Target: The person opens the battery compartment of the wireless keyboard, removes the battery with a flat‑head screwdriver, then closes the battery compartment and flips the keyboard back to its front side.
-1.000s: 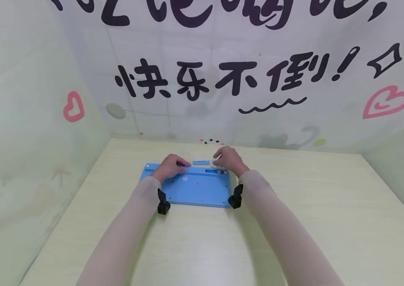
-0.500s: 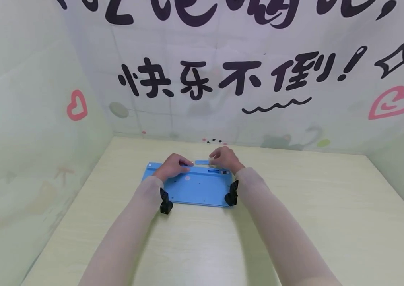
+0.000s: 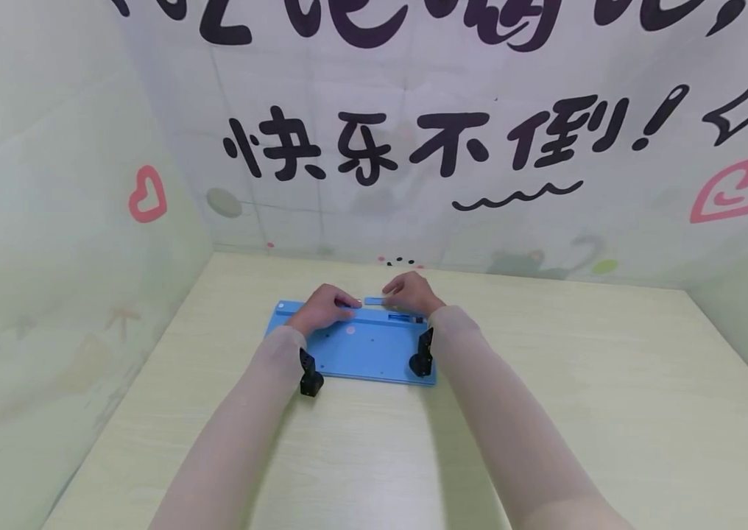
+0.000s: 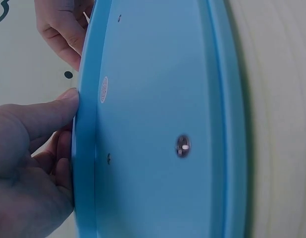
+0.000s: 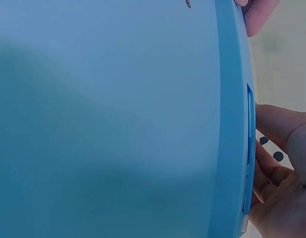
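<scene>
A flat blue panel [image 3: 367, 357], which looks like the underside of a keyboard, lies on the table with small screws and an oval sticker [image 4: 104, 89]. Its far edge is gripped by my left hand [image 3: 322, 305], the thumb on the edge and the other fingers behind it. Just beyond that edge lies a small flat blue cover [image 3: 374, 301]. My right hand [image 3: 414, 294] is at the cover's right end, partly hiding it; whether the fingers pinch it is hidden. Near the panel's far right corner a narrow open slot [image 3: 399, 317] shows.
The pale wooden table [image 3: 612, 383] stretches around the panel. A white printed sheet [image 3: 374, 228] with black lettering hangs behind the table. Black wrist cameras sit on both sleeves, one [image 3: 311, 379] beside the panel's near edge.
My right hand has moved left, from beside the small blue cover to over its right end. My left hand keeps its grip on the panel. The head view has shifted slightly.
</scene>
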A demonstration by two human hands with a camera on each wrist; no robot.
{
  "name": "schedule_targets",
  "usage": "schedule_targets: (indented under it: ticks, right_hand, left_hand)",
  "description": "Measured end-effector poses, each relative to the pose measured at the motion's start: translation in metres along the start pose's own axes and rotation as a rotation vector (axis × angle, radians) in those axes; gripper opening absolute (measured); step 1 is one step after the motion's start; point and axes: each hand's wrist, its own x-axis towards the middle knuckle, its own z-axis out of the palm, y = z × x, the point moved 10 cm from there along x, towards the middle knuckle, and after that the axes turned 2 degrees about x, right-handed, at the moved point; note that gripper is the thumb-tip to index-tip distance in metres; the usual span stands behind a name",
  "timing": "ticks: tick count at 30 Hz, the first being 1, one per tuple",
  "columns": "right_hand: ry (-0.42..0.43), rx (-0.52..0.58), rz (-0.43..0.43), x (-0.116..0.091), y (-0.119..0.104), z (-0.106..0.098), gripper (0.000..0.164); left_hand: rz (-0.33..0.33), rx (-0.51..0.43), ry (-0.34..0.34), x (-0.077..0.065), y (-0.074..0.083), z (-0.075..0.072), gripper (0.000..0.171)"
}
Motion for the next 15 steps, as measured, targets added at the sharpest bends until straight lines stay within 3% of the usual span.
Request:
schedule_targets:
  ticks: [15]
  right_hand:
    - [0.008,0.041,0.081,0.008,0.013,0.002,0.013]
  left_hand:
    - [-0.014,0.001,0.007,0.0,0.0,0.0,0.023]
